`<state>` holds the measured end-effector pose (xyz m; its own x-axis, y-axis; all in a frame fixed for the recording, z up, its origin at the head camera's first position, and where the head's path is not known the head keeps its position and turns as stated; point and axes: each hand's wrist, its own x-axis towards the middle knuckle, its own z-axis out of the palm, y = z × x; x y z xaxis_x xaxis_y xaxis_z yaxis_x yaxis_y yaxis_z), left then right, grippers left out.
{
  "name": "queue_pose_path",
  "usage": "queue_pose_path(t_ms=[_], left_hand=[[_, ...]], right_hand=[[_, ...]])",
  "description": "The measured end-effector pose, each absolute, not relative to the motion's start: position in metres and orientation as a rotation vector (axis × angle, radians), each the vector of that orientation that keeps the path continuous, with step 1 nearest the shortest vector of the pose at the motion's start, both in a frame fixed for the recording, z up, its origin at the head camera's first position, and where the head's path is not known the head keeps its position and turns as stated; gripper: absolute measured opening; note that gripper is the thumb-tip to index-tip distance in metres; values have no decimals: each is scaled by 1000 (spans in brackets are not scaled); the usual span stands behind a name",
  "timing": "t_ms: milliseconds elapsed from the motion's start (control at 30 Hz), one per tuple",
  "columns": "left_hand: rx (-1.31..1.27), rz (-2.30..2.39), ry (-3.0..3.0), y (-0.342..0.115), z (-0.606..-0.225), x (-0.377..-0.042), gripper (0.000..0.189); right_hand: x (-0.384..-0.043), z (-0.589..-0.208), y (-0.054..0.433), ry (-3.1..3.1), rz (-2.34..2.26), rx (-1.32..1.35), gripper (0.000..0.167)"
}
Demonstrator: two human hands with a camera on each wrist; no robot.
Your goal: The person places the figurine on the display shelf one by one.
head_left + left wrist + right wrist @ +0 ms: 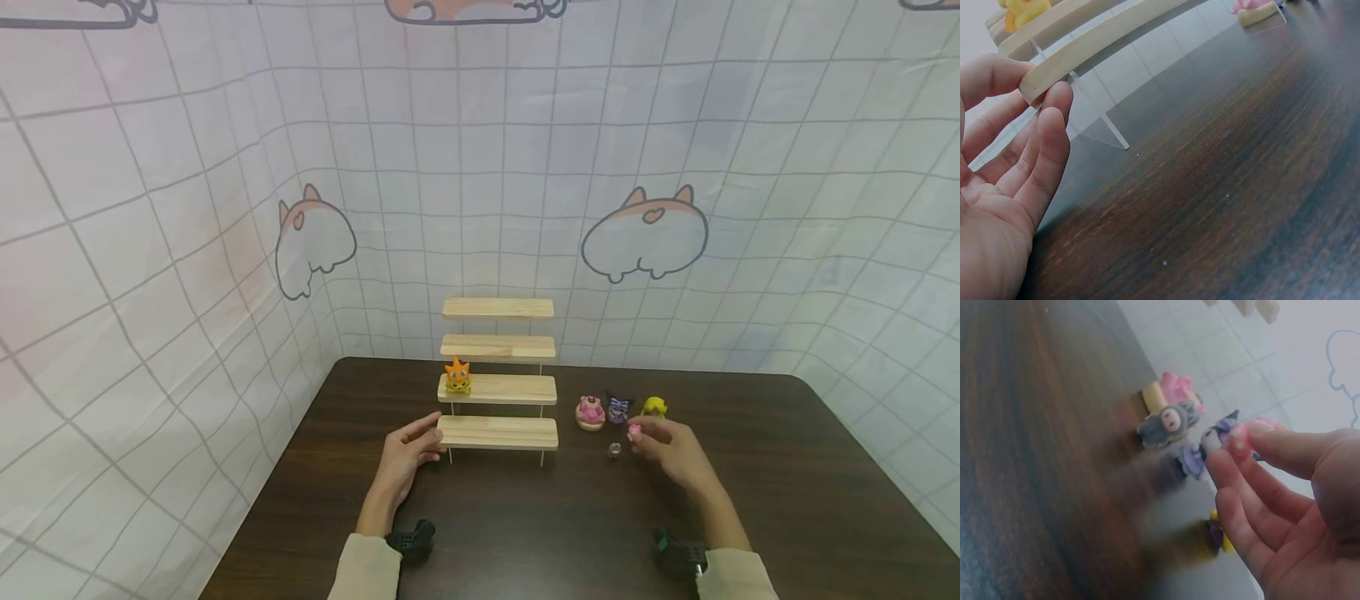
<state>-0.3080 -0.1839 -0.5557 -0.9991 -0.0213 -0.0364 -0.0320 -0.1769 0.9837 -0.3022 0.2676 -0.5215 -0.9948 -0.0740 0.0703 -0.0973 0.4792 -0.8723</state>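
My left hand (400,460) pinches the left end of the lowest board of a four-step wooden display shelf (498,432). In the left wrist view its thumb and fingers close round the board's end (1040,87). An orange-and-yellow figurine (457,377) stands on the second step from the bottom, at the left. On the right, my right hand (678,454) pinches a small pink figurine (1242,439) between thumb and fingertips, partly hidden by them. Close by on the table are a grey hooded figurine (1167,425), a purple-and-white figurine (618,409) and a yellow figurine (655,406).
A pink figurine on a tan base (590,413) stands just right of the shelf. Clear legs (1107,119) hold the boards above the dark wooden table (540,533). A white grid-patterned curtain (495,208) hangs behind and at both sides.
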Motion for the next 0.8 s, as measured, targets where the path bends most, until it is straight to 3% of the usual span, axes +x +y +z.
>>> queue_pose_path(t_ms=[800], left_hand=[[-85,2392,2022,-183,-556,-309,45]], right_hand=[[-295,-493,254,-2506,1694,254,44]])
